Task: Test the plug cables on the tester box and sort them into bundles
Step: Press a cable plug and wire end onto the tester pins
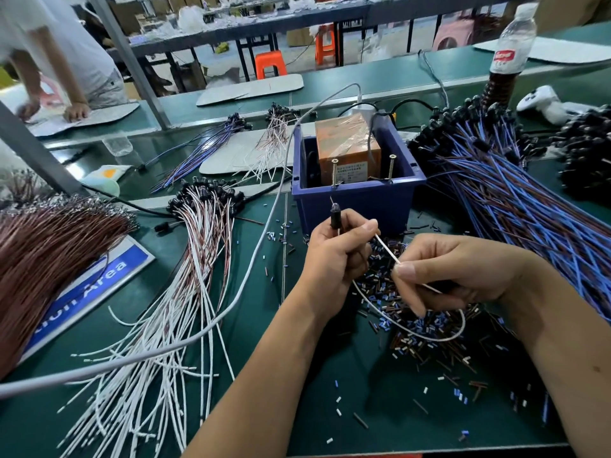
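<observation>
a: grip state?
b: i log the left hand [334,256] curled round a black cylindrical plug [335,217]; the right hand [463,276] pinches its thin white wire [386,251], which loops over chopped insulation bits [429,328].
a: tester?
b: orange, film-wrapped tester box [347,143] in a blue plastic bin [357,200], just behind the plug. glossy blue-brown bundle [515,200] right.

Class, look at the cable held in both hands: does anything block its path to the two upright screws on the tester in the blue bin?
Nothing visible does. The left hand grips the white cable's black plug just before the blue plastic bin's near wall, with the two upright screws exposed above it.
</observation>
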